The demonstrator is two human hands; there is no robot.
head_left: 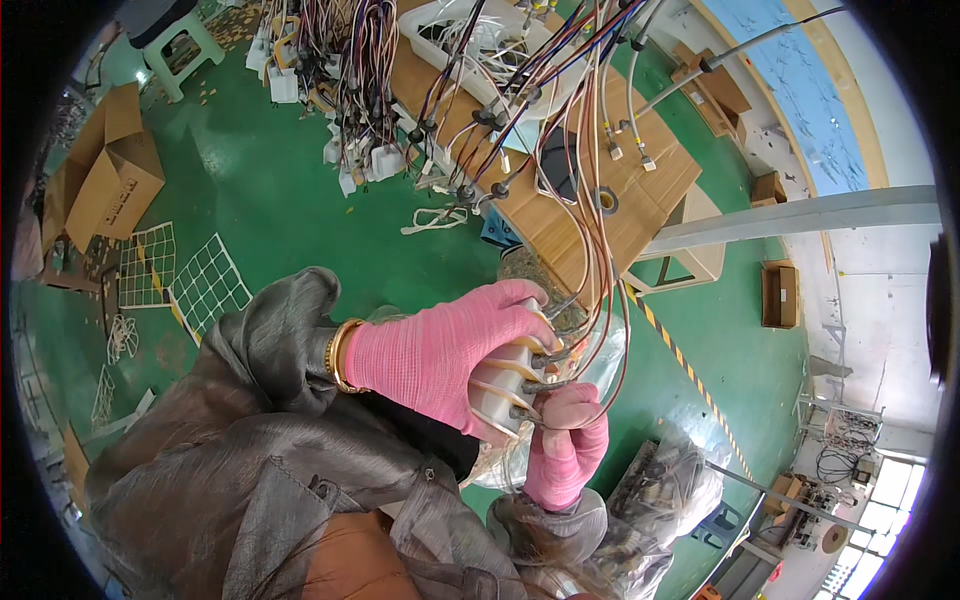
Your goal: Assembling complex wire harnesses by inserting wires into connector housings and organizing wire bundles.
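Observation:
My left hand (440, 350), in a pink glove, is wrapped over a row of white box-shaped housings (497, 390) banded with cream strips, and grips them from the left. Dark grommet-like ends with thin wires (608, 330) come out on their right side. Just beyond those ends, my right hand (567, 450) is closed in a pinch, its glove pink with bare-looking fingertips. A reddish-brown wire loops down to its fingers, which touch the wires near the lowest housing. Exactly what lies inside the pinch is hidden.
Ahead, a cardboard-covered table (640, 150) holds a white bin (430, 25) of cables and a tape roll (606, 200). Wire bundles (350, 90) hang off its left side. A cardboard box (115, 180) stands far left, and plastic-wrapped goods (660, 500) lie at right.

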